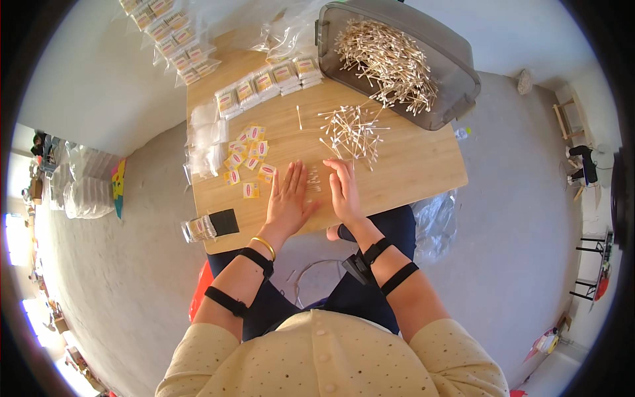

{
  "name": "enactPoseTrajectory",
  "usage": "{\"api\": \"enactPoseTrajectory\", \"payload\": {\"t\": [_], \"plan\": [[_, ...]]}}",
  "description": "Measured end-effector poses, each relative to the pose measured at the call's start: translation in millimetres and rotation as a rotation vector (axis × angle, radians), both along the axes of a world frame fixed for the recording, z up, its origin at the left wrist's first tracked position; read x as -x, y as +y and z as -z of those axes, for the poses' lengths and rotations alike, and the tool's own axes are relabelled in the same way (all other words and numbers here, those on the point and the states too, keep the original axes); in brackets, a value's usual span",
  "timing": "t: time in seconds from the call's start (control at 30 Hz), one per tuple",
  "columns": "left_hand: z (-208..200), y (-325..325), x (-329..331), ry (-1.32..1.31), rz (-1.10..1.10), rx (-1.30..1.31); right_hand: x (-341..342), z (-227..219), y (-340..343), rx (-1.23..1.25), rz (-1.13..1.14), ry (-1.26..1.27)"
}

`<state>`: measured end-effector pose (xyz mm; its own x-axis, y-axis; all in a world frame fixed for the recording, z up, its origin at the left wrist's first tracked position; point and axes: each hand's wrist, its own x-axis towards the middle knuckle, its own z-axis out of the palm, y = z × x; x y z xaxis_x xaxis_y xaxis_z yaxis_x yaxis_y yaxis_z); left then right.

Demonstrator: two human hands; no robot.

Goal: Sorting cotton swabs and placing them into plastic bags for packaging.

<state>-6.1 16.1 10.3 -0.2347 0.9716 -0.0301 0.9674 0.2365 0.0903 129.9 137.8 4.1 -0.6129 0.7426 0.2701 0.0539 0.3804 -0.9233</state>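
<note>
Between my two hands, a small row of cotton swabs (313,180) lies on the wooden table (410,165). My left hand (288,197) rests flat just left of the row, its fingers stretched out. On the other side my right hand (344,192) stands on its edge, fingers slightly bent and thumb apart, nothing seen in it. A loose pile of cotton swabs (354,135) spreads beyond my right hand, and a single swab (299,118) lies apart from it. Small yellow and white cards (251,190) are scattered left of my left hand.
A tilted grey plastic bin (456,73) full of swabs occupies the far right. Filled swab packs (264,82) line the far edge, with clear bags (206,142) at the left. One pack (200,228) lies by a black block (225,221) at the near left corner.
</note>
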Motion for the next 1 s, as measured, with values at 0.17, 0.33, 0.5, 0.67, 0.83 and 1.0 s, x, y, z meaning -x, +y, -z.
{"api": "enactPoseTrajectory", "payload": {"t": [0.17, 0.33, 0.5, 0.67, 0.83, 1.0], "plan": [[-9.0, -6.4, -5.0, -0.028, 0.016, -0.019, -0.3, -3.3, -7.2, 0.002, 0.012, 0.022], [-20.4, -11.4, 2.8, -0.142, 0.010, -0.030, 2.8, -4.9, -6.1, 0.006, -0.012, 0.013], [-8.6, -18.4, 20.6, -0.181, 0.022, -0.164, 14.6, 3.3, -8.2, -0.031, -0.046, -0.039], [2.8, -12.1, 21.4, -0.175, 0.018, -0.115, 35.8, 3.9, -16.5, -0.012, -0.086, -0.012], [16.2, -4.6, 13.8, -0.225, -0.024, -0.203, 49.6, 6.7, -27.2, -0.013, -0.117, 0.078], [-4.0, -29.7, 11.2, -0.351, -0.119, -0.338, 22.9, 3.6, -11.3, -0.060, -0.044, 0.034]]}}
